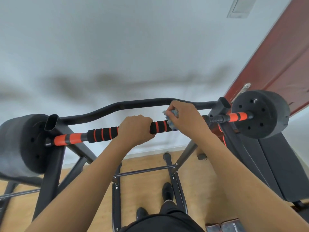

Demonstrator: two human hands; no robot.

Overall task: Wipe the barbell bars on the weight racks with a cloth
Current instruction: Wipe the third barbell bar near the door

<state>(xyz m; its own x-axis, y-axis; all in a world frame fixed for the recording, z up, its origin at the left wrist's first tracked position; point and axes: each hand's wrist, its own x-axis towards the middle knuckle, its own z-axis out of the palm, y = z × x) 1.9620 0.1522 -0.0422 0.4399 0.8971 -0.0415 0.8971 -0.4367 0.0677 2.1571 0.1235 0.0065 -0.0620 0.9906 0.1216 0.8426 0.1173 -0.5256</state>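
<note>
The barbell bar [103,134] is found resting across the uprights of the weight rack [51,164], with a dark plate at its left end [20,144] and another at its right end [260,113]. The cloth [168,118], blue and white and bunched, is located on the bar itself, pressed against the right end of the black-and-orange foam grip.

Progress: wiping is judged to be under way on the right-of-centre stretch of the bar. No visible difference between cleaned and uncleaned surface can be made out, so the portion already done cannot be stated. The section beneath the steadying hand, the foam and orange sleeve running toward the left plate, and the threaded part and orange sleeve beside the right plate are judged outstanding — as is any further bar, none being in view.

Hand pose: the left hand [135,129] is closed in an overhand grip around the middle of the bar, knuckles uppermost, forearm extended up to it from below. The right hand [187,118] is placed just right of it on the bar, fingers curled over and gripping the cloth, which protrudes at the fingertips — the wrist is raised slightly above the bar line. The two hands are near each other but apart, a short banded length of foam being exposed between them.
</note>
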